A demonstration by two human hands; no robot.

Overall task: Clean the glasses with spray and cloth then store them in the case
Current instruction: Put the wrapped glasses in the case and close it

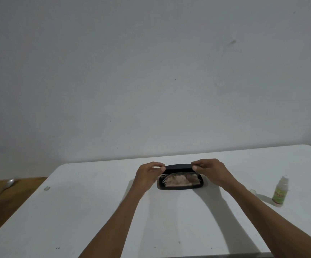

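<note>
A black glasses case (180, 186) lies on the white table (76, 211), its lid (178, 167) half raised. Inside it I see clear-framed glasses (167, 178) lying on a brownish cloth (179, 181). My left hand (149, 174) pinches the lid's left end and my right hand (209, 169) pinches its right end. The small spray bottle (280, 192) with a green label stands upright to the right, apart from the case.
A small clear cap (253, 191) lies on the table left of the bottle. A bare grey wall rises behind the table. Wooden floor (5, 198) shows at the left, with a metal object (9, 183) on it. The table's far edge runs just behind the case.
</note>
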